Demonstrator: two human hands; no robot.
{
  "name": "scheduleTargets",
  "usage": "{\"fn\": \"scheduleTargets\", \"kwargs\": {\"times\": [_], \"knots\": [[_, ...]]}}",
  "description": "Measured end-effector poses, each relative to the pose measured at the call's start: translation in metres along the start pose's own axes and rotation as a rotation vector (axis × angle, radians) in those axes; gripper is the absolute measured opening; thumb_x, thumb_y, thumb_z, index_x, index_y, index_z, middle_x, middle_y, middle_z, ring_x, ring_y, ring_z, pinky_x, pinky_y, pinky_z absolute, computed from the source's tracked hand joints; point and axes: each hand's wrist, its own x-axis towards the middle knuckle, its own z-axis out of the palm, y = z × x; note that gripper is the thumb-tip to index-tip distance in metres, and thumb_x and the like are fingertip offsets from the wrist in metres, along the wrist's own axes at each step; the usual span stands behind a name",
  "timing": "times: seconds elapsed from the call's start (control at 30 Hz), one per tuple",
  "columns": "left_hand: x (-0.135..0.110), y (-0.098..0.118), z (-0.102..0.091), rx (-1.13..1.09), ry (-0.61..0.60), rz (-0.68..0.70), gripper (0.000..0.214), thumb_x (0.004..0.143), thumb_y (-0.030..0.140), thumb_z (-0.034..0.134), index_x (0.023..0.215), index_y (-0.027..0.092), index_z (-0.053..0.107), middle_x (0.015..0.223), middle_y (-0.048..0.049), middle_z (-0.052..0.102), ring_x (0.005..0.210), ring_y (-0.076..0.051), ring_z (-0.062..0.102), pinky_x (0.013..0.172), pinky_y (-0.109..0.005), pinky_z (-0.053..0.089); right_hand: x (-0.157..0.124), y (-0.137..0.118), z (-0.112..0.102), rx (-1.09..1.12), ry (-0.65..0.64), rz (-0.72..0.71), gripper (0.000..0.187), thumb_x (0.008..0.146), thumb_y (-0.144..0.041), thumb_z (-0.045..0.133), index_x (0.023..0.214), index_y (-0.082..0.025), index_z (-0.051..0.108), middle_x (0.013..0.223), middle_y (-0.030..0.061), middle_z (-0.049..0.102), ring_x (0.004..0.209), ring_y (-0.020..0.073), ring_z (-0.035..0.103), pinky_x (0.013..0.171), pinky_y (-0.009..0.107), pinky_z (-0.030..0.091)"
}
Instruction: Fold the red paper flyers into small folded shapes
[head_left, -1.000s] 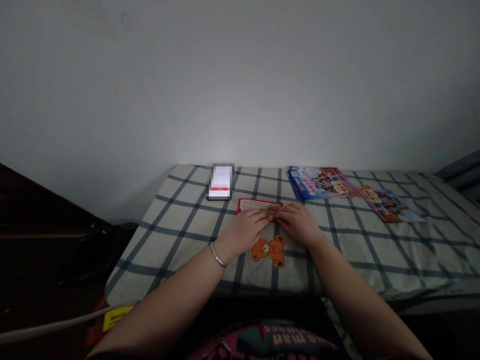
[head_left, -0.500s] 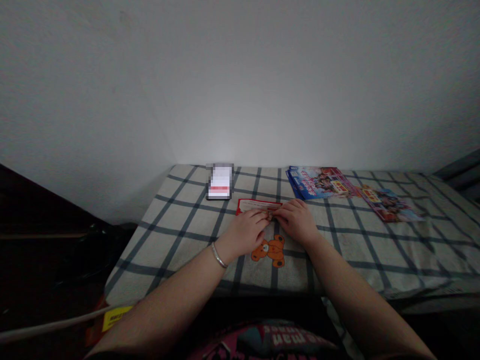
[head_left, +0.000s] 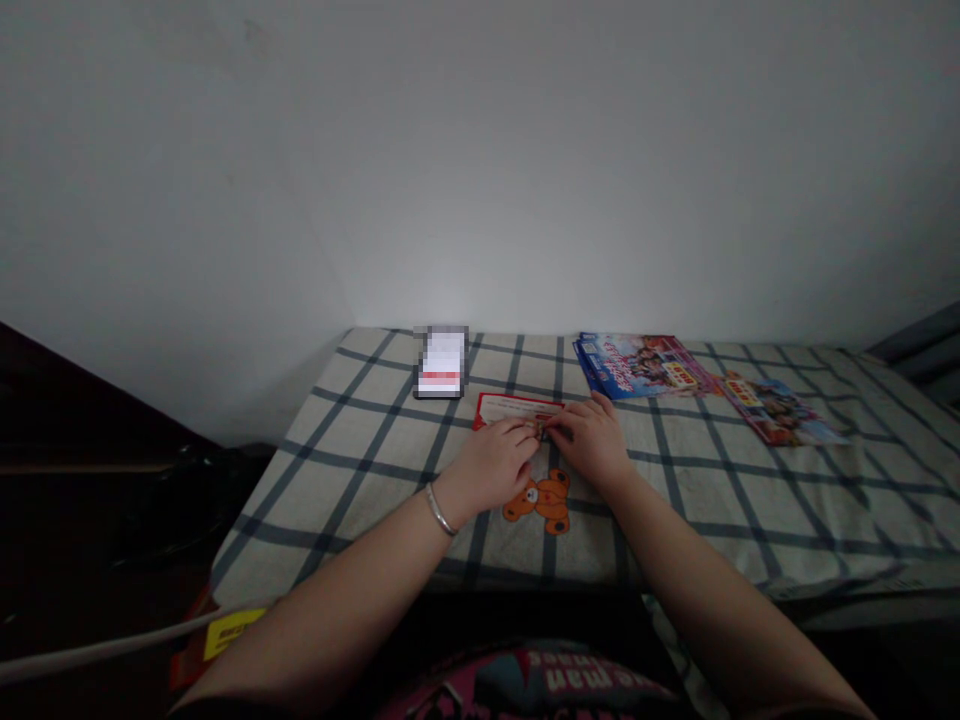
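A card or paper with a red border and a white printed panel [head_left: 517, 407] lies on the checked cloth in front of me. My left hand [head_left: 496, 462], with a silver bangle at the wrist, has its fingers closed over the card's near edge. Close against it, my right hand [head_left: 594, 440] is bent in a pinch at the card's right part. The fingertips of both hands nearly meet. Whatever small thing is between them is too small and dark to make out, and the hands hide the card's lower part.
Behind the card to the left lies a phone [head_left: 441, 364] with a blurred lit screen. Several colourful booklets [head_left: 645, 365] overlap at the back right, another printed sheet [head_left: 780, 408] beside them. An orange bear print [head_left: 540, 502] marks the cloth. A wall [head_left: 480, 180] rises behind.
My right hand has shifted slightly, its knuckles a little higher, and a bit more of the card's printed panel shows. The left hand stays nearly in place.
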Motion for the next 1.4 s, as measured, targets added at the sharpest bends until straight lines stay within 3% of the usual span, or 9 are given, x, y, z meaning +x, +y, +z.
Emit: {"fn": "scheduleTargets", "kwargs": {"times": [0.4, 0.7, 0.93, 1.2, 1.4], "knots": [[-0.001, -0.001, 0.003, 0.003, -0.016, -0.001, 0.038, 0.084, 0.023, 0.059, 0.121, 0.016, 0.059, 0.122, -0.0073, 0.063, 0.116, -0.025, 0.054, 0.1, -0.041, 0.048, 0.002, 0.004, 0.004, 0.01, -0.005, 0.059, 0.007, 0.083, -0.032, 0.066, 0.086, -0.025, 0.066, 0.088, 0.0013, 0.069, 0.092, 0.024, 0.059, 0.105, 0.047, 0.029], [0.0, 0.001, 0.005, 0.028, 0.008, -0.002, 0.035, 0.086, 0.022, 0.055, 0.12, 0.016, 0.06, 0.125, -0.0079, 0.062, 0.117, -0.026, 0.052, 0.097, -0.043, 0.048, -0.001, 0.022, 0.025, 0.012, 0.103, 0.127, 0.038, 0.081, -0.045, 0.066, 0.109, -0.02, 0.057, 0.105, 0.0102, 0.064, 0.106, 0.0308, 0.055, 0.103, 0.051, 0.032], [0.002, 0.004, 0.005, 0.064, -0.001, -0.021, 0.035, 0.086, 0.023, 0.056, 0.12, 0.016, 0.059, 0.122, -0.0089, 0.062, 0.116, -0.026, 0.05, 0.099, -0.043, 0.045, 0.0, 0.029, 0.031, 0.106, 0.077, 0.104, 0.037, 0.082, -0.034, 0.061, 0.115, -0.018, 0.055, 0.116, 0.0127, 0.062, 0.112, 0.0303, 0.053, 0.1, 0.048, 0.037], [0.002, 0.004, 0.007, 0.074, -0.017, -0.025, 0.039, 0.088, 0.028, 0.055, 0.125, 0.017, 0.055, 0.124, -0.0082, 0.061, 0.116, -0.027, 0.049, 0.099, -0.046, 0.043, 0.0, 0.026, 0.026, 0.141, 0.016, 0.119, 0.047, 0.077, -0.031, 0.061, 0.121, -0.02, 0.051, 0.131, 0.0135, 0.055, 0.126, 0.0308, 0.047, 0.108, 0.055, 0.029], [0.006, 0.007, 0.004, 0.098, -0.029, -0.044, 0.03, 0.088, 0.025, 0.055, 0.118, 0.018, 0.058, 0.117, -0.0078, 0.062, 0.109, -0.027, 0.05, 0.096, -0.046, 0.043, 0.001, 0.025, 0.026, 0.146, -0.006, 0.134, 0.046, 0.077, -0.03, 0.059, 0.121, -0.021, 0.051, 0.132, 0.0127, 0.055, 0.128, 0.0303, 0.045, 0.108, 0.056, 0.028]]}}
